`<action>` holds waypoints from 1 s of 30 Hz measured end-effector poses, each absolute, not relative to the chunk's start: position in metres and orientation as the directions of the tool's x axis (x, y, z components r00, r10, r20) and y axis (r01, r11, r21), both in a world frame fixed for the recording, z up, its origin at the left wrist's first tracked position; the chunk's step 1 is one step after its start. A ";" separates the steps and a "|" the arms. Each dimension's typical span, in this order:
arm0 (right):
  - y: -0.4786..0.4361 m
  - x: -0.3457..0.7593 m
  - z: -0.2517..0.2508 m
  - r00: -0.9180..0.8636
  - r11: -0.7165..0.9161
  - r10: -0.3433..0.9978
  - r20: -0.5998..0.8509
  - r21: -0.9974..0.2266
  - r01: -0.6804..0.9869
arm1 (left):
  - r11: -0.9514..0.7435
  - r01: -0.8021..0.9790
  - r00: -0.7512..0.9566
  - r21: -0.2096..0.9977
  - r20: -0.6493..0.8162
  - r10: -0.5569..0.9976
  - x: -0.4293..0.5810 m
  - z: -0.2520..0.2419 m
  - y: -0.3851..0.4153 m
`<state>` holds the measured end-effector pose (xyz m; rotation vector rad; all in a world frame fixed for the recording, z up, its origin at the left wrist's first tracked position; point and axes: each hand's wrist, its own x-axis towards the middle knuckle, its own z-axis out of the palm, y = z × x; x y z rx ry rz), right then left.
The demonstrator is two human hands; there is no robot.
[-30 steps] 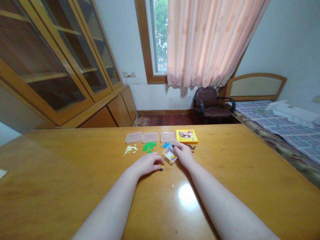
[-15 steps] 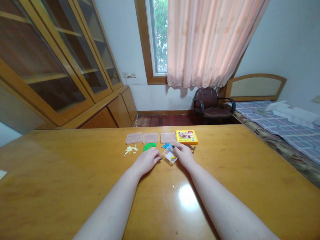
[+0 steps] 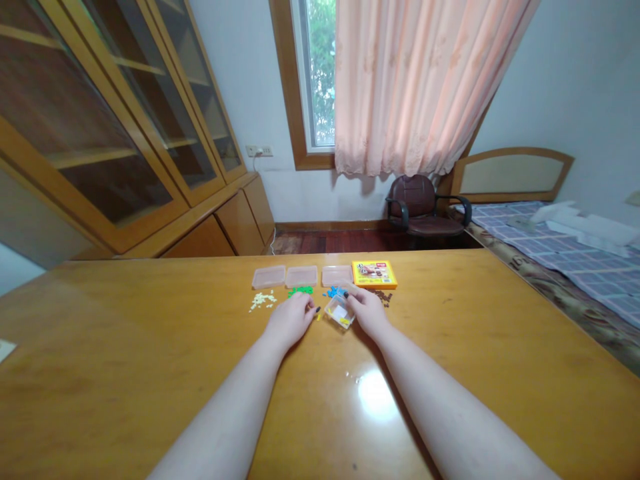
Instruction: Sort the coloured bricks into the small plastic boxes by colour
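My right hand (image 3: 369, 309) grips a small clear plastic box (image 3: 331, 304) by its right side, tilted low over the table. A few yellow pieces (image 3: 345, 321) lie in it. My left hand (image 3: 291, 317) is closed, its fingers curled together just left of the box; whether anything is between them is hidden. Under its fingertips shows a small yellow piece (image 3: 319, 318). Beyond the left hand lies a pile of green pieces (image 3: 302, 291), partly covered by it. Blue pieces (image 3: 333, 292) lie behind the box, and brown pieces (image 3: 384, 297) sit beyond my right hand.
Three shallow clear trays, a left one (image 3: 269, 277), a middle one (image 3: 302, 277) and a right one (image 3: 336, 275), line the table's far edge beside a yellow printed box (image 3: 375, 273). Cream pieces (image 3: 262, 300) lie scattered at left. An office chair (image 3: 419, 205) stands beyond the table (image 3: 125, 360).
My left hand has drawn slightly left, away from the clear box, uncovering a yellow piece near its fingertips. My right hand keeps its hold, with the box turned a little.
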<state>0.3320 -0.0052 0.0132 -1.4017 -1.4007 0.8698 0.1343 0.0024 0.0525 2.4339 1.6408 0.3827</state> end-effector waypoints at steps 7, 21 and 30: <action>-0.006 0.332 0.015 0.082 0.102 0.987 0.137 -0.936 0.336 | -0.383 0.879 0.401 0.285 -0.004 0.916 0.140 0.039 0.005; -0.007 0.333 0.021 0.063 0.119 0.986 0.156 -0.914 0.389 | -0.320 0.904 0.323 0.284 0.038 0.946 0.141 0.036 0.008; -0.008 0.332 0.021 0.043 0.125 0.986 0.163 -0.879 0.459 | -0.520 0.732 0.431 0.440 0.292 0.854 0.144 0.050 0.001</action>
